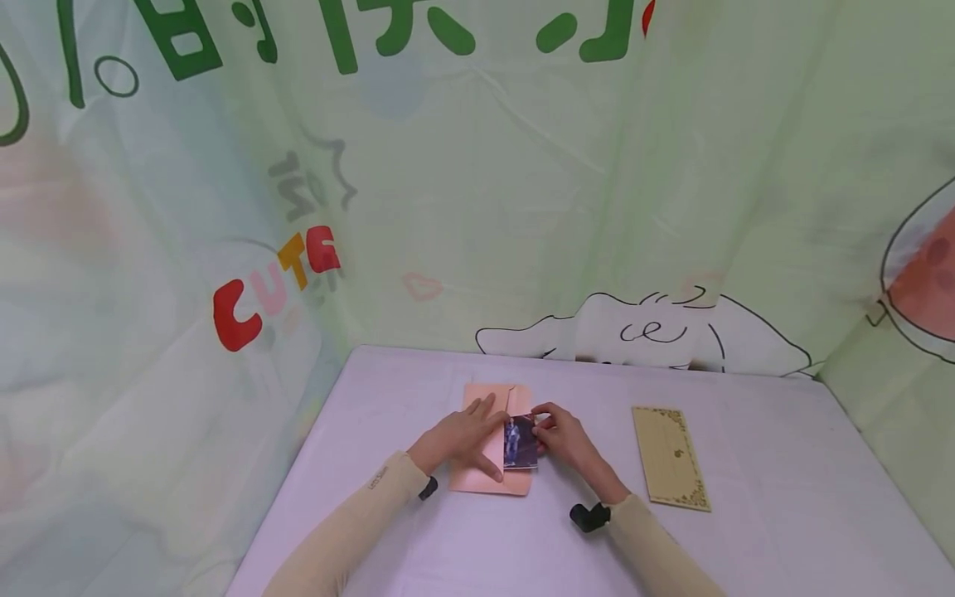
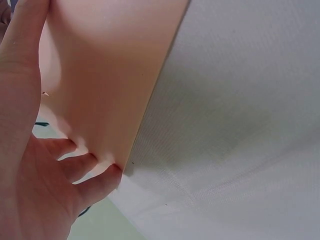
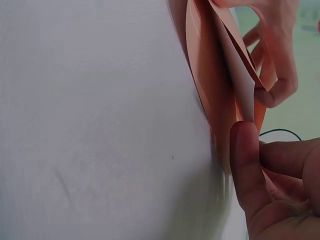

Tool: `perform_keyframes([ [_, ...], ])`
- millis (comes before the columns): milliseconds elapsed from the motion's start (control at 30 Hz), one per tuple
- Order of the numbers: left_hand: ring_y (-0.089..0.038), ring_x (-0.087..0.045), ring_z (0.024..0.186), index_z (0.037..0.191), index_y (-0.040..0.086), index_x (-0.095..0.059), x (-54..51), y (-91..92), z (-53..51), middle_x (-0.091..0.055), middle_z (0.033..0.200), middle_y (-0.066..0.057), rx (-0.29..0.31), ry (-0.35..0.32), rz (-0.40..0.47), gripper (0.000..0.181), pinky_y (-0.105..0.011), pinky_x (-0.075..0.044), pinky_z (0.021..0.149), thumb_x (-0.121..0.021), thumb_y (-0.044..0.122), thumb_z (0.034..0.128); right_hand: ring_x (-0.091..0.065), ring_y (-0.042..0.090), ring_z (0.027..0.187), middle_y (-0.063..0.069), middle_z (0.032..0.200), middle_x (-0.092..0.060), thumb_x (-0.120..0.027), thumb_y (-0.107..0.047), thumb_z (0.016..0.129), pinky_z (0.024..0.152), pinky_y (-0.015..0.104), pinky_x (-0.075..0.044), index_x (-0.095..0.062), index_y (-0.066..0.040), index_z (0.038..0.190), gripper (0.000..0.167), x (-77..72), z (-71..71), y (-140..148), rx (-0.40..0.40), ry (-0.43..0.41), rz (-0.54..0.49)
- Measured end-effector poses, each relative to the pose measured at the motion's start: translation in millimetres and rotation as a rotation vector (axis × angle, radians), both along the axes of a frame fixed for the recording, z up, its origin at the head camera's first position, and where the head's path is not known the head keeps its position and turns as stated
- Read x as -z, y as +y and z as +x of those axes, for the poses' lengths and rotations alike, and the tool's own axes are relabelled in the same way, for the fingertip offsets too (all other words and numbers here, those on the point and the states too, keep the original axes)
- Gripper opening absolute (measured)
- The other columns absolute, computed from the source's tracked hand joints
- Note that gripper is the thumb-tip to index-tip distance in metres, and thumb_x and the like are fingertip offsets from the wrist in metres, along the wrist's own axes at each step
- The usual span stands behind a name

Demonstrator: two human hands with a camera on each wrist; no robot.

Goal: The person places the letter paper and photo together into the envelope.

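Note:
A salmon-pink paper envelope [image 1: 472,479] lies on the table, its opening facing right. My left hand [image 1: 458,439] rests on it with the fingers spread. In the left wrist view, several fingertips touch the envelope [image 2: 107,85] near its edge. A small dark photo [image 1: 520,448] showing a standing figure sits partly inside the opening. My right hand [image 1: 567,439] pinches the photo's right edge between thumb and fingers. The right wrist view shows the pale back of the photo [image 3: 241,85] between the parted envelope layers; how far in it reaches is hidden.
A tan rectangular card [image 1: 667,456] with ornate corner patterns lies to the right of my right hand. A pale lilac cloth [image 1: 783,481] covers the table. Printed fabric curtains [image 1: 485,207] hang behind and along both sides.

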State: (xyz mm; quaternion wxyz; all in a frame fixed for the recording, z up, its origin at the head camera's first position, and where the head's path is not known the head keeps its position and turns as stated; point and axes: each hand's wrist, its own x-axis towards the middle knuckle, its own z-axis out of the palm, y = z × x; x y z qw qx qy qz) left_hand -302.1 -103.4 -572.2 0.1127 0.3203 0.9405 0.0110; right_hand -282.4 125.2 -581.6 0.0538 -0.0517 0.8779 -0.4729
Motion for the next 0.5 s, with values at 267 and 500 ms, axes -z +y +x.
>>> perform_keyframes([
  [267, -0.038, -0.026, 0.153, 0.152, 0.032, -0.029, -2.2, -0.2, 0.7, -0.016, 0.168, -0.017, 0.002, -0.014, -0.008, 0.108, -0.051, -0.049, 0.104, -0.067, 0.085, 0.0663, -0.064, 0.016, 0.072, 0.016, 0.092, -0.068, -0.064, 0.004, 0.093, 0.065, 0.029, -0.055, -0.058, 0.003, 0.127, 0.034, 1.4, -0.6, -12, -0.019, -0.012, -0.017],
  [500, -0.039, -0.027, 0.152, 0.152, 0.032, -0.029, -3.2, -0.1, 0.5, -0.017, 0.168, -0.017, 0.007, -0.003, -0.007, 0.108, -0.05, -0.05, 0.102, -0.068, 0.085, 0.0663, -0.067, 0.021, 0.07, 0.017, 0.091, -0.067, -0.062, 0.007, 0.091, 0.06, 0.031, -0.057, -0.059, 0.005, 0.123, 0.032, 3.3, 1.2, -23, -0.037, 0.001, -0.068],
])
